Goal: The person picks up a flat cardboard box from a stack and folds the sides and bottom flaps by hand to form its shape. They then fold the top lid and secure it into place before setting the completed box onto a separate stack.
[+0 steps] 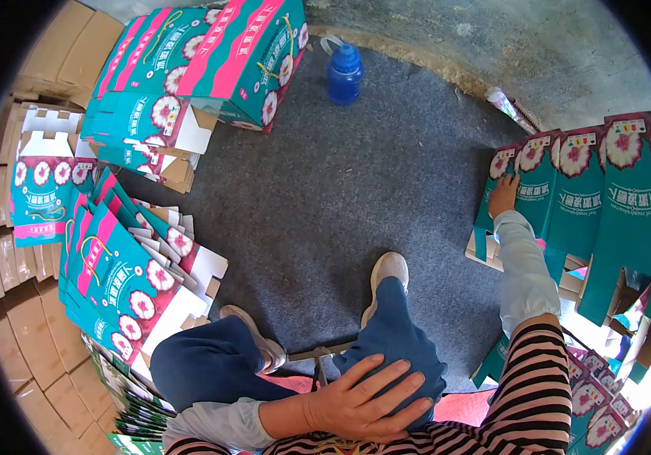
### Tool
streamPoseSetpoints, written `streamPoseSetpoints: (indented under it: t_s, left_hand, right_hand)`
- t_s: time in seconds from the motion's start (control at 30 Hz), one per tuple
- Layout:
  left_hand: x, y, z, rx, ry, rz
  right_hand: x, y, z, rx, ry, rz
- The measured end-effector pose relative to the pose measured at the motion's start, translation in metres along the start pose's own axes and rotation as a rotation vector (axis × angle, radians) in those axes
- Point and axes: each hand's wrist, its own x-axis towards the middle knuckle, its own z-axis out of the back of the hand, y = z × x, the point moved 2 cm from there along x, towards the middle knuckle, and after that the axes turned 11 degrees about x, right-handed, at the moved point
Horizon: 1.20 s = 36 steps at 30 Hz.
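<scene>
My left hand [371, 398] lies flat on my right knee [397, 356], its fingers stretched out and spread. Off to the right, my right hand [503, 196] touches the leftmost of several teal cartons [498, 163] with flower pictures, standing in a row. Its fingers look extended against the carton's face, not wrapped round it. Grey-white sleeve covers [526, 265] show on both forearms.
Finished teal-and-pink boxes with cord handles [246, 57] stand at the upper left. Below them lie folded cartons [124, 280], beside stacked brown cardboard boxes [52, 334]. A blue bottle [345, 76] stands on the grey floor [302, 189] near the wall [507, 45].
</scene>
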Motion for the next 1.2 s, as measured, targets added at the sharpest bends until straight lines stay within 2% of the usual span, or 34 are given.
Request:
streamPoseSetpoints:
  t_s: [0.07,0.2,0.3,0.37,0.47,0.57,0.67,0.77,0.87,1.03,1.13,1.2]
  left_hand:
    - [0.001,-0.003,-0.001,0.006,-0.002,0.005]
    - [0.009,-0.007,-0.002,-0.026,-0.047,0.021]
    - [0.011,-0.007,-0.004,-0.004,-0.056,-0.023]
    - [0.013,-0.005,-0.008,0.077,-0.067,-0.104]
    - [0.019,-0.009,-0.010,0.105,-0.078,-0.109]
    - [0.025,-0.013,-0.013,0.104,-0.074,-0.102]
    - [0.026,-0.017,-0.015,0.125,-0.096,-0.101]
    - [0.025,-0.021,-0.018,0.152,-0.131,-0.090]
    - [0.021,-0.026,-0.017,0.045,-0.142,-0.039]
    - [0.012,-0.030,-0.013,-0.017,-0.150,-0.014]
    - [0.002,-0.027,-0.008,-0.013,-0.179,0.003]
    - [-0.004,-0.025,-0.003,-0.043,-0.181,0.013]
  right_hand:
    - [-0.004,-0.011,-0.014,0.016,0.009,0.006]
    - [-0.014,-0.035,-0.033,-0.034,0.188,-0.013]
    - [-0.022,-0.054,-0.053,-0.018,0.208,-0.027]
    - [-0.027,-0.066,-0.075,-0.016,0.173,-0.040]
    - [-0.027,-0.085,-0.115,0.071,0.110,-0.042]
    - [-0.030,-0.100,-0.140,0.028,0.083,-0.025]
    - [-0.047,-0.110,-0.111,0.039,0.247,-0.044]
    - [-0.041,-0.116,-0.130,0.056,0.225,-0.024]
    - [-0.043,-0.121,-0.117,0.139,0.242,0.028]
    - [-0.052,-0.118,-0.115,0.282,0.095,0.084]
    - [-0.054,-0.080,-0.083,0.439,-0.035,0.220]
    - [-0.062,-0.035,-0.035,0.554,0.032,0.305]
